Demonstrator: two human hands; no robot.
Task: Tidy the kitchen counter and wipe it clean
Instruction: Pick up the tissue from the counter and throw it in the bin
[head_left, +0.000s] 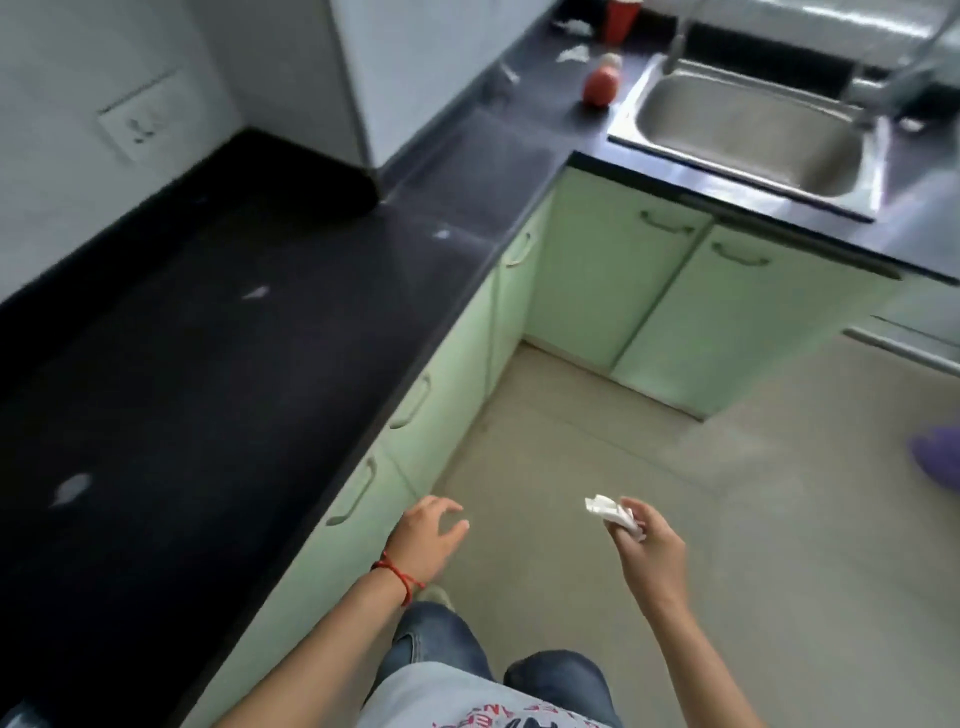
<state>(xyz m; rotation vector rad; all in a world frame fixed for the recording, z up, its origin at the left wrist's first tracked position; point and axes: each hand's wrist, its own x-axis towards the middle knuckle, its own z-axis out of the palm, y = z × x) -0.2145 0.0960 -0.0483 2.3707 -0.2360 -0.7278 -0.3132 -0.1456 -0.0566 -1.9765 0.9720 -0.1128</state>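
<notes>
Desk (218, 364): black stone, L-shaped, running up the left side and turning right toward the sink (748, 135). Pale green cabinets (613, 291) below. Person stands on the floor (649, 493) in the angle of the L, both hands out over the floor, off the desk.

Far arm beside the sink carries most of the clutter: a red cup (621, 21) at the back, a reddish rounded object (598, 85) nearer the basin, blurred and not identifiable, and white paper scraps (574, 52) between. The near arm shows only small pale scraps or smears (72, 488), well apart from one another.

Right hand (647, 551) pinches a crumpled white tissue (610, 512) at the fingertips. Left hand (428, 535) holds nothing, fingers loosely spread, a red thread (397, 571) at the wrist.

Judged step: gathering loose litter before any wiping. To do it well, probably take the nearest scraps on the left arm first with the free left hand, and keep the tissue bunched in the right so nothing drops. Flat bits on polished stone likely lift more easily if slid to the edge. Cup and round object should leave the desk before a cloth goes down. No cloth or bin is in view.
</notes>
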